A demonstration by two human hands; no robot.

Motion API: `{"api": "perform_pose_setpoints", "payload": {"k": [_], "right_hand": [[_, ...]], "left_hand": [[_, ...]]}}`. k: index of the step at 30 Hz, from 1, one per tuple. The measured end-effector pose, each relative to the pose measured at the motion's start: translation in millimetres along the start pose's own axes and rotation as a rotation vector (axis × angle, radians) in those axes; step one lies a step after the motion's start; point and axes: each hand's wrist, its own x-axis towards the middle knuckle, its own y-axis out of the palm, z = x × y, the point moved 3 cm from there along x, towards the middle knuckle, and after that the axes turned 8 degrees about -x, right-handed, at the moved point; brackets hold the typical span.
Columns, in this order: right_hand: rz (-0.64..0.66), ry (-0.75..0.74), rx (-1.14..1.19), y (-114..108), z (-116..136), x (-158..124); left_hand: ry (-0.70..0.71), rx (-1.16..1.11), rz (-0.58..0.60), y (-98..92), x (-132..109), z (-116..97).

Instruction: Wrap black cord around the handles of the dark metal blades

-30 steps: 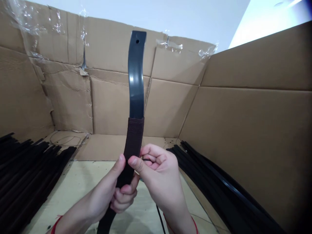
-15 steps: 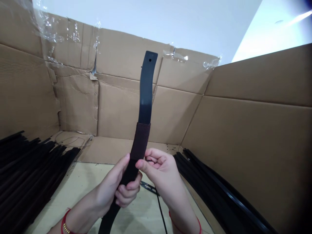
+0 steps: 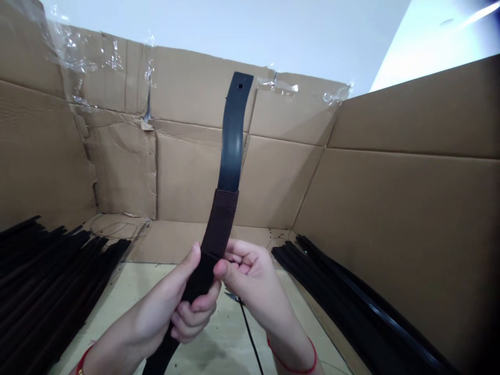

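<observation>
A long, curved, dark grey plastic strip (image 3: 232, 140) with a small round hole near its top end stands upright, tilted slightly, in front of the person, its lower end running down past the hands. A dark brown woven fabric sleeve (image 3: 221, 221) covers its middle. The left hand (image 3: 164, 307) grips the strip just below the sleeve, its curled fingers (image 3: 191, 317) wrapped around it and its thumb pressed along the front. The right hand (image 3: 250, 281) sits beside it, its thumb against the strip's edge and its fingers curled inward; whether they pinch anything is hidden. The hands' work centres on the sleeve's lower edge. A thin black cable (image 3: 248, 333) runs below the right hand over a pale wooden worktop (image 3: 156, 276), between bundles of long black strips (image 3: 47, 276) and (image 3: 351, 297), inside brown corrugated cardboard walls (image 3: 195, 104).
</observation>
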Motion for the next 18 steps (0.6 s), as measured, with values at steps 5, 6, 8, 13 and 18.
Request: {"api": "perform_pose_setpoints", "payload": {"k": [5, 6, 8, 13, 18], "right_hand": [[0.108, -0.022, -0.039, 3, -4, -3], [0.062, -0.026, -0.086, 1, -5, -3], [-0.072, -0.054, -0.176, -4, -6, -2], [-0.136, -0.054, -0.135, -9, -9, 0], [-0.075, -0.039, -0.037, -2, -11, -2]], "left_hand": [[-0.098, -0.026, 0.159, -8.3, 2, 3], [-0.081, -0.009, 0.141, -9.7, 4, 2], [0.046, 0.109, 0.020, -10.6, 6, -5], [0.387, 0.541, -0.418, -1.1, -8, -23], [0.191, 0.301, -0.184, 5.6, -2, -6]]}}
